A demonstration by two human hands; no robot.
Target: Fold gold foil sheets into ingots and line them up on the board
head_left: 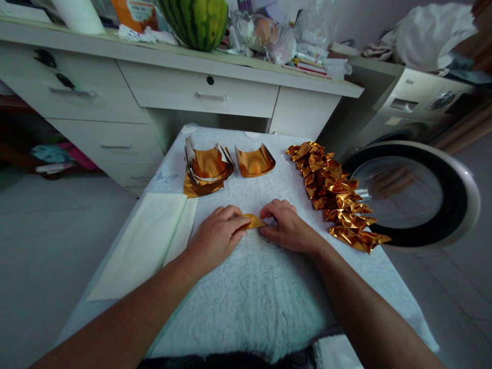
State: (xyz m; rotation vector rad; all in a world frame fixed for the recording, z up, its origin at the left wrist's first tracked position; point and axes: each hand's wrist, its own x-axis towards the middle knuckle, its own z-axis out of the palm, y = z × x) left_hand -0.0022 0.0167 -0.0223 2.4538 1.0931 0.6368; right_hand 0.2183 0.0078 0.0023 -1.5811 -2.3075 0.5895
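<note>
Between my hands, low over the cloth-covered table (246,297), is a small folded piece of gold foil paper (252,221). My left hand (219,233) pinches its left end with thumb and fingers. At its pointed right end, my right hand (286,225) has thumb and fingertips closed on the tip. Behind them lies a stack of curled gold foil sheets (209,163) with pale backs, and to its right a separate curled gold sheet (255,161). Several folded gold foil pieces (330,195) are lined up along the table's right side.
Pale paper sheets (142,241) lie at the table's left. Beyond stands a white desk (207,97) bearing a watermelon (196,20), plastic bags and clutter. A washing machine (415,97) is at the right, its round door (461,195) swung open beside the table edge.
</note>
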